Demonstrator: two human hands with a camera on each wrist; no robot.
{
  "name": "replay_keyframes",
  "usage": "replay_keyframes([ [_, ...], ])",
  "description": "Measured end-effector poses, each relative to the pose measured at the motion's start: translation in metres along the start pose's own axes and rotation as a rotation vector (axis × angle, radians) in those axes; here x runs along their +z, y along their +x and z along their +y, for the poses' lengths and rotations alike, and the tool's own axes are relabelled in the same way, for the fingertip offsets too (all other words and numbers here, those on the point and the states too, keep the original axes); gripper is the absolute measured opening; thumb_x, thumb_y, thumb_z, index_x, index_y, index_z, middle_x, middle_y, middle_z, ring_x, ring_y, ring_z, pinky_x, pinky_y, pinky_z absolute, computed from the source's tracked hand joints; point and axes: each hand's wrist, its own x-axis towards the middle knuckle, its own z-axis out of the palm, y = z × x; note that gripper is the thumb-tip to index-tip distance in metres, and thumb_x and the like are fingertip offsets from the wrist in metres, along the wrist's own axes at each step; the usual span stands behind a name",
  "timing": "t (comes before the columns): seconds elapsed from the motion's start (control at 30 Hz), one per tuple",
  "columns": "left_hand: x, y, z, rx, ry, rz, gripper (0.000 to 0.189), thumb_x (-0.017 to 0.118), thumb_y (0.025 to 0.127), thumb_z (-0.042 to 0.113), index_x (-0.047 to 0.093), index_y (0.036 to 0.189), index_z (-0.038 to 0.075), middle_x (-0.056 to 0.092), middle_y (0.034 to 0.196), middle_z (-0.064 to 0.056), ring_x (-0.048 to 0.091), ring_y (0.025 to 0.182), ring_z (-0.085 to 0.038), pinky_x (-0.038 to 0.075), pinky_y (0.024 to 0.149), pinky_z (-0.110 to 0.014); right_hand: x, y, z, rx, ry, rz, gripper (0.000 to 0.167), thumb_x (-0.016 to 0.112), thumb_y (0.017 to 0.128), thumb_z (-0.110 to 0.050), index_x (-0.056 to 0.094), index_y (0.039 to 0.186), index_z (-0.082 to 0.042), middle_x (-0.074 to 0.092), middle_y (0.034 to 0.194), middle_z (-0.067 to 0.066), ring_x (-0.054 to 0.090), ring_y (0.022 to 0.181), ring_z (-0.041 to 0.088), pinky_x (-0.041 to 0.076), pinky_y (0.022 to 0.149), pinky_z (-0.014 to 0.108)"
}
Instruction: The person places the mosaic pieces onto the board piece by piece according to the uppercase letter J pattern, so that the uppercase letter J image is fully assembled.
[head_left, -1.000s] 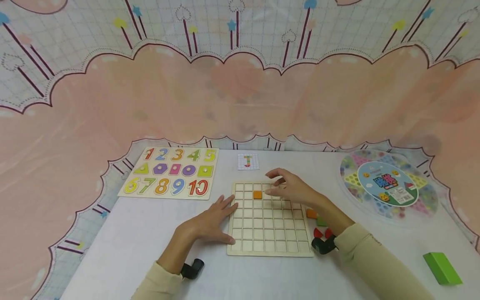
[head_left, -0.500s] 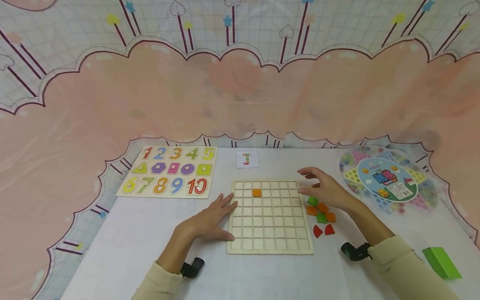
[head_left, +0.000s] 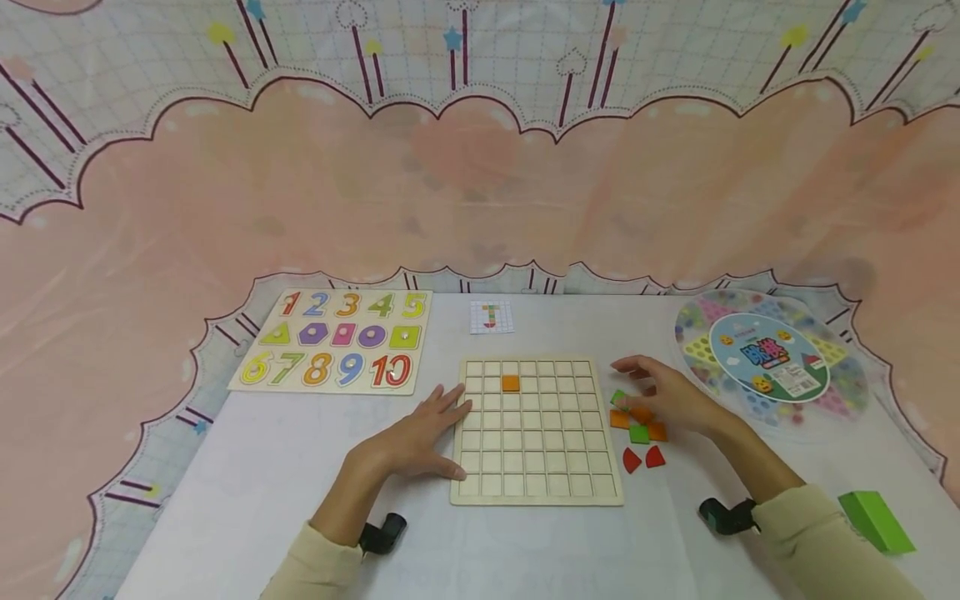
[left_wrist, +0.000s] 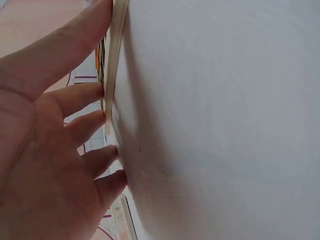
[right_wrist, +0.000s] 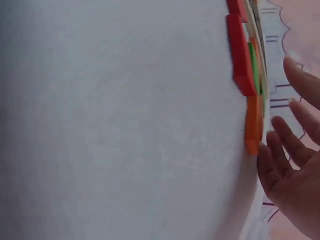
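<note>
A pale wooden grid board lies flat on the table, one orange square tile sitting in a cell near its top left. My left hand rests at the board's left edge, fingers spread; in the left wrist view its thumb and fingertips meet the board's side. To the right of the board, my right hand hovers over loose tiles, fingers loosely bent, holding nothing visible. Under it are an orange tile, a green tile and others partly covered. Two red quarter-round pieces lie nearer me.
A number-and-shape puzzle board lies at the back left. Behind the grid board is a small card with a coloured J. A round clear case stands at the back right, and a green block at the far right.
My right hand has moved from above the grid board, away from the orange square, rightward and down to the loose tiles. My left hand has stayed at the board's edge.
</note>
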Motion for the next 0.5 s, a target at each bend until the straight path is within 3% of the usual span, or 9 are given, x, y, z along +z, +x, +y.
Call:
replay_keyframes([
  [0.17,-0.001,-0.0005,0.0024,-0.002,-0.011,-0.003,0.098,0.088,0.078,0.03,0.036,0.159,0.011,0.014,0.174,-0.006,0.003,0.163,-0.036,0.018,0.128,-0.062,0.0029,0.0018,0.0062,-0.011,-0.039,-0.019,0.055,0.078,0.09,-0.025,0.057,0.138,-0.009,0.057,0.147,0.017,0.048,0.138,0.04,0.04,0.117,0.063],
  [0.5,-0.0011,-0.0002,-0.0004,-0.005,0.009,-0.011,0.099,0.088,0.078,0.034,0.036,0.159,0.011,0.013,0.175,-0.006,0.003,0.163,-0.036,0.019,0.128,-0.062,0.0066,0.0017,0.0064,-0.075,-0.111,0.003,0.028,0.076,0.091,-0.012,0.073,0.118,-0.014,0.066,0.128,0.01,0.057,0.123,0.031,0.046,0.113,0.059],
])
